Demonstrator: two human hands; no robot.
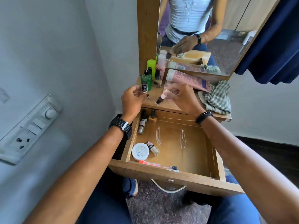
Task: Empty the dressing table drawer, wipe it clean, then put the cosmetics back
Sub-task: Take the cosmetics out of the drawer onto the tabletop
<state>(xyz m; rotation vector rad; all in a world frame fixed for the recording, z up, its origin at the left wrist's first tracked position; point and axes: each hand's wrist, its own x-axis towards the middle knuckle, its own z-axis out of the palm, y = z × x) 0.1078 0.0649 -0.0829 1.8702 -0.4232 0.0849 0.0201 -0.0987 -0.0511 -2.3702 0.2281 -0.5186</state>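
The wooden drawer point(163, 172) is pulled out under the desk point(169, 104); a white round jar point(140, 151), a nail polish bottle point(153, 148) on its side and more small bottles point(143, 122) along its left wall lie inside. Above the desk, the left hand point(132, 98) pinches a small dark-labelled vial point(144, 87), and the right hand point(181, 96) has its fingers curled round a pink bottle point(161, 97). A green bottle point(146, 80), a pink tube point(189, 80) and a checked cloth point(216, 97) lie on the desk below the mirror point(226, 38).
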